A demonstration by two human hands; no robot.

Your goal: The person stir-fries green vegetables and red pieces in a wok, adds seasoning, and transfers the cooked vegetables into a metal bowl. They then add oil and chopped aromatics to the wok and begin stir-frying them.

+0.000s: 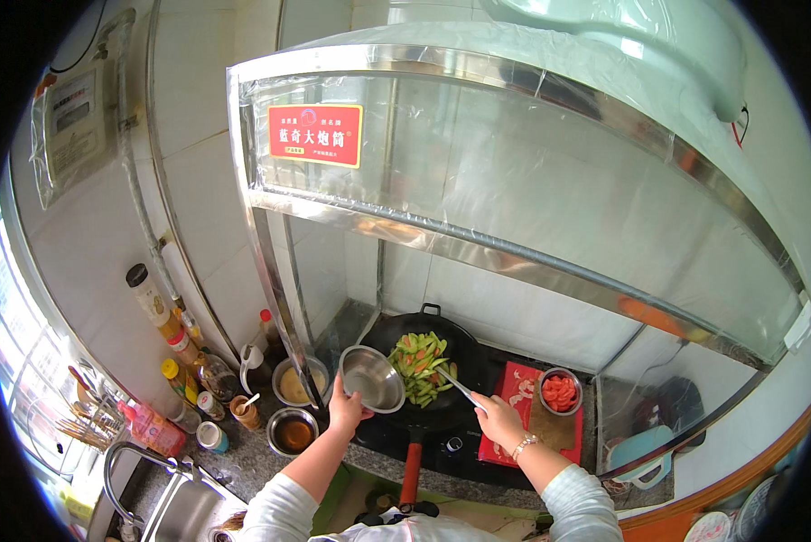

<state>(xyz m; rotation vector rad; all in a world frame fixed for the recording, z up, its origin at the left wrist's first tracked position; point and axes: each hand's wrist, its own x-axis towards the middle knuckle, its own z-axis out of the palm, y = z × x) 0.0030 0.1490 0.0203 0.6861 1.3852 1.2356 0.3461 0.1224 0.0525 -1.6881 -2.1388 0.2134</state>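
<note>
My left hand (348, 406) grips the rim of a stainless steel bowl (373, 379), which is tilted beside the food over the left side of a black wok (458, 332). The bowl's inside looks bare. Sliced green vegetables with some orange-pink pieces (418, 369) are heaped in the wok. In my right hand (504, 425) is the metal handle of a utensil (461, 389); its far end is hidden among the vegetables. The wok's red handle (411, 474) points towards me.
A steel-framed clear splash guard (500, 251) spans above the stove. Right of the wok, a bowl of red slices (560, 394) rests on a cutting board (548, 430). Bowls of yellowish (300, 386) and dark liquid (292, 432), several bottles (212, 376) and a sink (192, 511) are at left.
</note>
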